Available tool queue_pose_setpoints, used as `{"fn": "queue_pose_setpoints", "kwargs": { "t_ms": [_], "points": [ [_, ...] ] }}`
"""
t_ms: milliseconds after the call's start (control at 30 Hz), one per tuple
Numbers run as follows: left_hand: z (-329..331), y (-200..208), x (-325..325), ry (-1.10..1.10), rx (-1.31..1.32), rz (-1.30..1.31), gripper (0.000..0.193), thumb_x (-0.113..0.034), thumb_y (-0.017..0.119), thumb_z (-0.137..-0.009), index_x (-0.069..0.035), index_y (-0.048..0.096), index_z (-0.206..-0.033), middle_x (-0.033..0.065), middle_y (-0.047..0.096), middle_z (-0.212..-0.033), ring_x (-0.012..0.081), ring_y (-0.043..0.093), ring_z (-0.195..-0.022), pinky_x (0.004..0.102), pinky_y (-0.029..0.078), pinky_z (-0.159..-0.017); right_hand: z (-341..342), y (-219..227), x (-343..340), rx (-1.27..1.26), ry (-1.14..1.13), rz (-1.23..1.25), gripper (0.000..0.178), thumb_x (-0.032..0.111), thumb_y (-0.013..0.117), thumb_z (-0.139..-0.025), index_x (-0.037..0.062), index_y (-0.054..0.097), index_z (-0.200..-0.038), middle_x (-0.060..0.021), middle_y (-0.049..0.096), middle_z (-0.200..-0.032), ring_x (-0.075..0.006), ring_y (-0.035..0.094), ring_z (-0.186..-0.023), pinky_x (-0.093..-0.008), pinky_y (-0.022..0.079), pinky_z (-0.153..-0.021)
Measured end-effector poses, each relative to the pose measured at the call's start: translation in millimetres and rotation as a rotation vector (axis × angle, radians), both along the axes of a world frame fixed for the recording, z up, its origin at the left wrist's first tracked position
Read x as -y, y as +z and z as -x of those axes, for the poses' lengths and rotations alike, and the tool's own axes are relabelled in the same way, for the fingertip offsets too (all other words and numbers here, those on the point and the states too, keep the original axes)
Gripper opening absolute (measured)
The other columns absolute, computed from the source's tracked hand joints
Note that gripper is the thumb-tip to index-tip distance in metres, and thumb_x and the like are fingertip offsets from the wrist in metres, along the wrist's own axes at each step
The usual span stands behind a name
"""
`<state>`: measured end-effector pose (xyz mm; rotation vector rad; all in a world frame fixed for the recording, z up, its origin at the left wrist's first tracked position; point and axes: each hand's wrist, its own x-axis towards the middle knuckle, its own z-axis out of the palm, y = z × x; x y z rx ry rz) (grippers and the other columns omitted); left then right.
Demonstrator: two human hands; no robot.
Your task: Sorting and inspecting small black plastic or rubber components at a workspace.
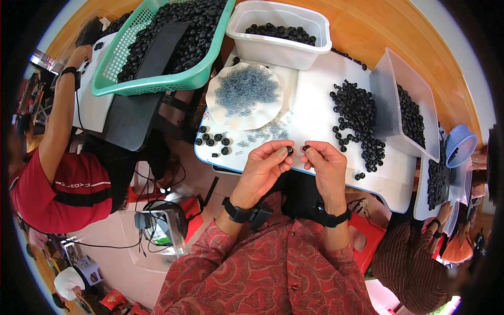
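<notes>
At the table's near edge, my left hand [266, 169] pinches a small round black piece [290, 150] between thumb and fingertips. Close beside it, my right hand [328, 168] has thumb and forefinger closed on a smaller dark piece [305, 148], whose kind is too small to make out. A narrow gap separates the two pieces. To the left of my hands lie several loose black round pieces [210, 142]. Beyond them a white round plate [214, 107] bears a heap of small clear bluish bits [247, 89], some spilled [262, 134] onto the table. A pile of black ring-like pieces [357, 118] spreads at the right.
A white tub [278, 52] and a translucent bin [387, 100] hold black pieces; a green basket [191, 84] at far left is heaped with them. A person in a red shirt [73, 189] works at left, another in brown stripes [409, 268] at right. A blue basket [462, 142] stands far right.
</notes>
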<state>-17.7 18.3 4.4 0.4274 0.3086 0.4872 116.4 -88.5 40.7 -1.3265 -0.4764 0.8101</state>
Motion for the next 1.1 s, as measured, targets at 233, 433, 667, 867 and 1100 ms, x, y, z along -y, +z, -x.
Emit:
{"fn": "queue_pose_setpoints", "kwargs": {
  "t_ms": [233, 433, 667, 867, 1100],
  "points": [
    [-3, 8, 6, -0.016, -0.006, -0.013, 0.025, -0.007, 0.060, -0.097, 0.003, 0.063, -0.120, 0.0080, 0.067, -0.100, 0.0117, 0.061, -0.083, 0.0242, 0.050, -0.074, 6, 1, 7, 0.043, -0.004, -0.077, 0.014, 0.006, 0.070, -0.090, -0.0007, 0.070, -0.103, -0.0037, 0.069, -0.085, -0.0090, 0.063, -0.074, -0.0212, 0.050, -0.067],
    [-4, 9, 8, -0.021, 0.009, -0.045, 0.025, -0.007, 0.060, -0.098, 0.003, 0.063, -0.121, 0.0071, 0.067, -0.098, 0.0116, 0.061, -0.083, 0.0240, 0.051, -0.073, 9, 4, 9, 0.110, 0.004, -0.111, 0.011, 0.003, 0.070, -0.091, 0.0004, 0.070, -0.101, -0.0023, 0.069, -0.089, -0.0076, 0.062, -0.077, -0.0207, 0.050, -0.069],
    [-5, 10, 10, -0.019, 0.005, -0.057, 0.026, -0.005, 0.059, -0.098, 0.004, 0.062, -0.122, 0.0059, 0.067, -0.093, 0.0106, 0.064, -0.083, 0.0234, 0.054, -0.075, 15, 12, 9, 0.191, -0.009, -0.075, 0.011, 0.001, 0.068, -0.091, -0.0009, 0.069, -0.102, -0.0027, 0.067, -0.093, -0.0074, 0.062, -0.080, -0.0209, 0.051, -0.071],
    [-4, 11, 11, -0.009, 0.004, -0.076, 0.026, -0.004, 0.059, -0.098, 0.004, 0.063, -0.122, 0.0059, 0.068, -0.094, 0.0106, 0.064, -0.083, 0.0236, 0.054, -0.075, 17, 13, 8, 0.244, -0.016, -0.064, 0.010, 0.001, 0.068, -0.091, -0.0024, 0.069, -0.100, -0.0038, 0.065, -0.094, -0.0085, 0.062, -0.080, -0.0214, 0.051, -0.070],
    [-4, 10, 12, 0.007, -0.026, -0.110, 0.026, -0.004, 0.060, -0.097, 0.003, 0.063, -0.122, 0.0060, 0.068, -0.093, 0.0110, 0.065, -0.083, 0.0239, 0.054, -0.075, 18, 11, 7, 0.280, -0.024, -0.057, 0.010, 0.000, 0.068, -0.090, -0.0032, 0.068, -0.099, -0.0042, 0.064, -0.094, -0.0094, 0.062, -0.080, -0.0220, 0.052, -0.071]
  ]
}}
